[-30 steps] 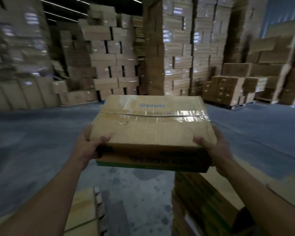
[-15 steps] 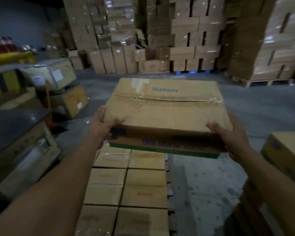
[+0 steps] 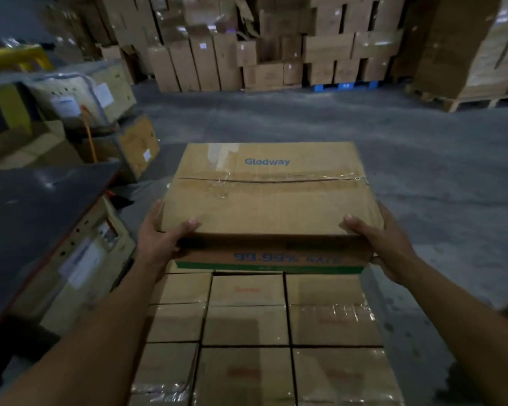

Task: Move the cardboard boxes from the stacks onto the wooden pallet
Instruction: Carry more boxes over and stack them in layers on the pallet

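I hold a taped cardboard box (image 3: 269, 197), printed "Glodway" on top, level in front of me. My left hand (image 3: 162, 241) grips its near left corner, thumb on top. My right hand (image 3: 379, 244) grips the near right corner the same way. Below the box lies a flat layer of several similar taped boxes (image 3: 247, 326), packed edge to edge; the held box hangs above the far edge of that layer. The wooden pallet under the layer is hidden.
A dark-topped crate (image 3: 41, 224) stands close on the left, with wrapped parcels (image 3: 79, 95) and a yellow frame (image 3: 15, 58) behind it. Tall box stacks (image 3: 276, 45) line the far side; a loaded pallet (image 3: 475, 68) stands far right. Grey concrete floor (image 3: 423, 159) lies between.
I have turned left with the box in both hands: the far stacks slid right, and the layer of boxes came in from the lower left to lie directly under the held box.
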### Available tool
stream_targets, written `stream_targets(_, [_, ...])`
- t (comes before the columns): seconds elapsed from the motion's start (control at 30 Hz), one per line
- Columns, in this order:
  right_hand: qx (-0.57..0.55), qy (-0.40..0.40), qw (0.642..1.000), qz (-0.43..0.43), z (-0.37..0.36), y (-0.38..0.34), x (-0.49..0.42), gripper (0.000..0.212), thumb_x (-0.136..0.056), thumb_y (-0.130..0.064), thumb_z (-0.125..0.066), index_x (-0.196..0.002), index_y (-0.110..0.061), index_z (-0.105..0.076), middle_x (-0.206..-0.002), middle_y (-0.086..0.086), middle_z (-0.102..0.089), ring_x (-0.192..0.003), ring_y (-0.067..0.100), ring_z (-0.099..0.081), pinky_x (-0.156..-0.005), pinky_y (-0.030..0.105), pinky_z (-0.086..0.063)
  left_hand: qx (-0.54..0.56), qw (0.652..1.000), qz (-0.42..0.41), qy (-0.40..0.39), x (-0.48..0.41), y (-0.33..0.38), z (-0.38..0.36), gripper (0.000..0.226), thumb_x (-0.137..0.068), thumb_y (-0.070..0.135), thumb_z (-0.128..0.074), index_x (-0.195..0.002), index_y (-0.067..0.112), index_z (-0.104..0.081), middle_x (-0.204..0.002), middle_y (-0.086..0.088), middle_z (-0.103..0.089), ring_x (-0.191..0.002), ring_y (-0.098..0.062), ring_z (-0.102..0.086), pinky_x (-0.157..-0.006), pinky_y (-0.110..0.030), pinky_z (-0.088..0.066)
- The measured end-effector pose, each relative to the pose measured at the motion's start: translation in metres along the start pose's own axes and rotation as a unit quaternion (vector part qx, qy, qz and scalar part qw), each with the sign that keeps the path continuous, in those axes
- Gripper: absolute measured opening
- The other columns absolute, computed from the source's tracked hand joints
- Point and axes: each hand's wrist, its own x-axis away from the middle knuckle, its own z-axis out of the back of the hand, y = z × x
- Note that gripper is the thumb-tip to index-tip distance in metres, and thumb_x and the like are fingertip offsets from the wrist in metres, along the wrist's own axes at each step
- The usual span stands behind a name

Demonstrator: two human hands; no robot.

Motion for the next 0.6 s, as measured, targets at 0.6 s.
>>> stream_targets(0.6, [-0.029, -0.009, 0.999, -0.041, -0.103, 0.062, -0.074, 0.088, -0.061, -0.037, -0.091, -0.140, -0.031, -0.052, -0.128, 0.002, -0.066, -0.111, 0.026, -0.069, -0.077, 0.056, -0.060, -0.007, 0.999, 0.010, -0.039, -0.107, -0.090, 0.044, 0.085, -0.072, 0.027, -0.088, -0.143, 0.031, -0.042, -0.127, 0.009, -0.056, -0.114, -0.019, -0.061, -0.068, -0.035, -0.062])
